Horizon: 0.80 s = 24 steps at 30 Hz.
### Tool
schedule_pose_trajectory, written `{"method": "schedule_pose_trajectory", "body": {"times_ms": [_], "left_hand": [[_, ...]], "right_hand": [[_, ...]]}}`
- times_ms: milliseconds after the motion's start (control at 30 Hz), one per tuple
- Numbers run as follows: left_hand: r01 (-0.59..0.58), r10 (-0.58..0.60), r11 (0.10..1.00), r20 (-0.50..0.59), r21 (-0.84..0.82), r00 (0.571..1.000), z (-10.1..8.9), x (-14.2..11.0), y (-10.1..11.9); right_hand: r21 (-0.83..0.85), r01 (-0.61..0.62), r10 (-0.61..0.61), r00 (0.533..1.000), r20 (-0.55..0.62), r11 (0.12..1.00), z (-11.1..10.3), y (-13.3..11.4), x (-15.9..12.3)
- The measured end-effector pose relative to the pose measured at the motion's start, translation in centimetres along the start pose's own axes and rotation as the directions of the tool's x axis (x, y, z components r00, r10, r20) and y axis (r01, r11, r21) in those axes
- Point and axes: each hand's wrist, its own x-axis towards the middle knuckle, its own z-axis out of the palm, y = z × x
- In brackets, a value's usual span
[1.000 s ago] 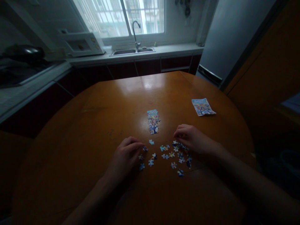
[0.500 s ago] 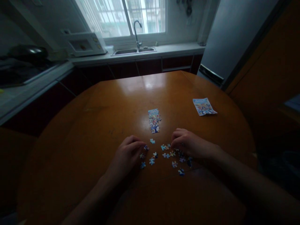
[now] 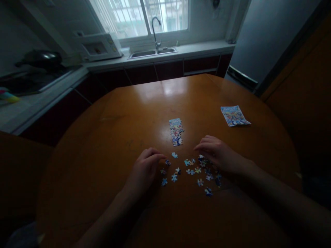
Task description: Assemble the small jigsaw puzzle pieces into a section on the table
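On the wooden table, my left hand (image 3: 146, 168) rests at the left of the loose puzzle pieces. Its fingers are bent and loosely apart, with the tips just beside a dark puzzle piece (image 3: 168, 162). My right hand (image 3: 216, 152) hovers over the right-hand cluster of puzzle pieces (image 3: 209, 176) and partly covers it. Its fingers stretch leftward, and I see nothing held in them. Beyond both hands lies a joined puzzle strip (image 3: 176, 132) with a straight left side and a jagged right side. A single light-blue piece (image 3: 174, 155) sits below the strip.
A crumpled printed picture sheet (image 3: 234, 116) lies at the right of the round table (image 3: 108, 134). Behind the table are a counter with a sink (image 3: 152, 53), a microwave (image 3: 99, 47) and a stove with a pan (image 3: 42, 59). A fridge stands at the right.
My right hand has lifted slightly away from the pieces, uncovering some of them. My left hand stays almost in place beside the dark piece. The whole view has shifted a little.
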Motion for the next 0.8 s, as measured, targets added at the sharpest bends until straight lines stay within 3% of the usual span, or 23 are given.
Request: {"method": "schedule_pose_trajectory", "body": {"times_ms": [133, 233, 333, 600, 800], "left_hand": [[0.008, -0.008, 1.0, -0.03, -0.01, 1.0, -0.1, 0.0, 0.0], [0.032, -0.033, 0.999, -0.044, -0.019, 0.999, -0.2, 0.0, -0.1], [0.045, -0.046, 0.998, -0.037, -0.038, 0.998, -0.4, 0.0, -0.2], [0.085, -0.087, 0.995, -0.022, -0.054, 0.996, -0.8, 0.2, -0.5], [0.093, -0.085, 0.994, 0.137, -0.057, 0.987, -1.1, -0.1, -0.4]], "right_hand": [[0.085, -0.084, 0.099, 0.974, -0.204, 0.993, -0.1, 0.2, -0.3], [0.153, -0.142, 0.194, 0.889, -0.415, 0.978, -0.4, 0.1, -0.6], [0.172, -0.15, 0.22, 0.818, -0.531, 0.974, -0.7, -0.2, -0.7], [0.154, -0.087, 0.156, 0.842, -0.516, 0.984, -0.9, -0.4, -0.6], [0.149, -0.092, 0.159, 0.828, -0.538, 0.985, -1.1, -0.3, -0.5]]}}
